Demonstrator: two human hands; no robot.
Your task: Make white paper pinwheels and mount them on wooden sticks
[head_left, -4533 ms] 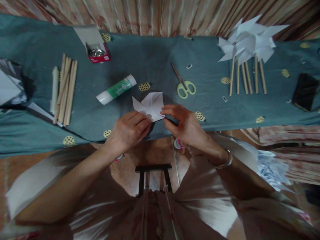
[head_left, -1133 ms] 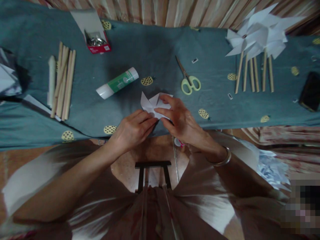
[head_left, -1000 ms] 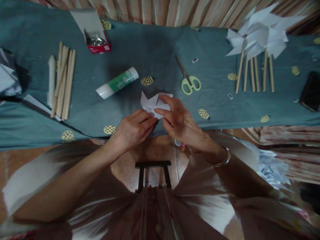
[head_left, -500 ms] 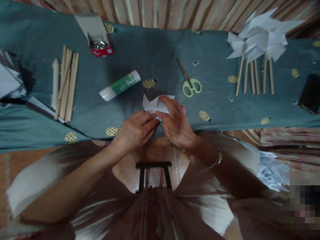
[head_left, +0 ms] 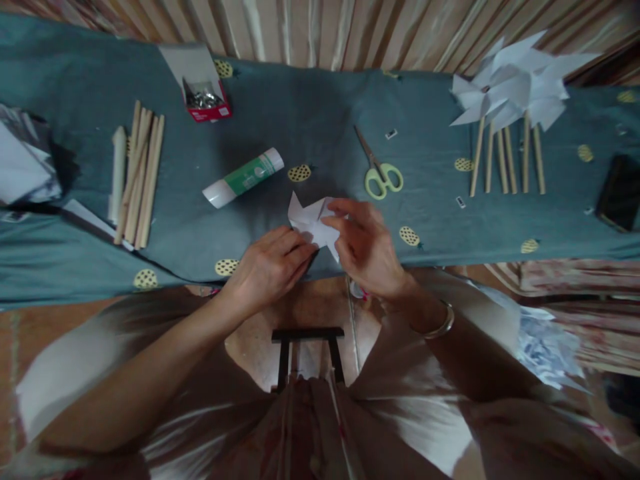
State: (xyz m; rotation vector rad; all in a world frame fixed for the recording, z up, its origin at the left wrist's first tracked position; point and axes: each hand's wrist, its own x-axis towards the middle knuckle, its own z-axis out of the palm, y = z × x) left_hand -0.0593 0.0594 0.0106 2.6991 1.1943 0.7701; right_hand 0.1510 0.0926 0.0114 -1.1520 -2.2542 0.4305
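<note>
A small white paper pinwheel [head_left: 311, 220] with folded, pointed blades is held just above the table's near edge. My left hand [head_left: 274, 263] is closed on its lower left side, thumb and fingers pinching the paper. At its right side, my right hand [head_left: 367, 247] has the thumb and index finger close together at a blade, the other fingers curled. Part of the pinwheel's right side is hidden behind that hand. A glue stick [head_left: 244, 177] with a green label lies beyond my left hand. Scissors [head_left: 381, 175] with light green handles lie beyond my right hand.
Wooden sticks [head_left: 143, 180] lie at left beside a whitish stick [head_left: 117, 175] and a paper stack [head_left: 25, 163]. A red box [head_left: 210, 112] holds shiny metal pieces. Finished pinwheels [head_left: 520, 87] on sticks lie at right, near a dark object [head_left: 620, 193].
My right hand has shifted slightly right, its thumb moving from the pinwheel's middle to a blade at the right. More of the pinwheel's centre shows. My left hand keeps its grip.
</note>
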